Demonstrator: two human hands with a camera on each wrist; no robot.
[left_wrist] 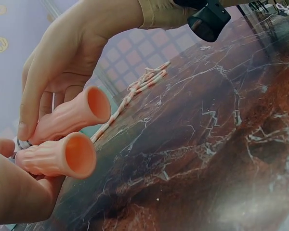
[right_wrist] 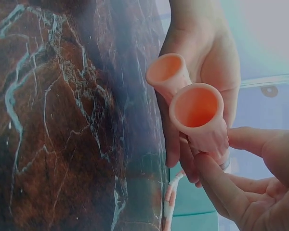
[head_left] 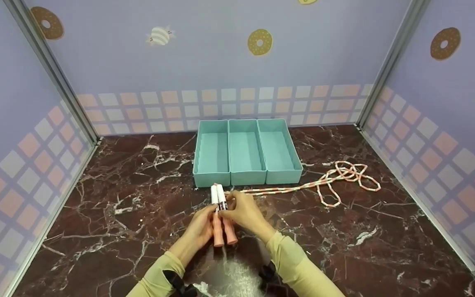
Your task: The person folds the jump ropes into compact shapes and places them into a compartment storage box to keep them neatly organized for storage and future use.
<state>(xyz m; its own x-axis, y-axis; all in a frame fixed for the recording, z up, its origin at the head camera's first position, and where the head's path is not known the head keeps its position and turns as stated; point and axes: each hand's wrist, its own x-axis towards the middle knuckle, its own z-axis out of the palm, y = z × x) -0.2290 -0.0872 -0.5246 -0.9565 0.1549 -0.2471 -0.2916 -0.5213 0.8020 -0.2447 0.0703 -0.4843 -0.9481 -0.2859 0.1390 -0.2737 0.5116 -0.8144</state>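
A jump rope has two handles, each with a pink ribbed grip and a white upper part. They lie side by side, pointing away from me, in front of the teal box. My left hand holds the left handle from its side. With thumb and fingers, my right hand pinches the right handle near its middle. Both wrist views show the hollow flared ends, on the left handle and the right handle. The orange-and-white beaded rope runs off to the right.
Behind the handles stands a teal box with three compartments, nothing visible inside. The rope's loops lie on the dark marbled table at the right. Patterned walls enclose the back and both sides.
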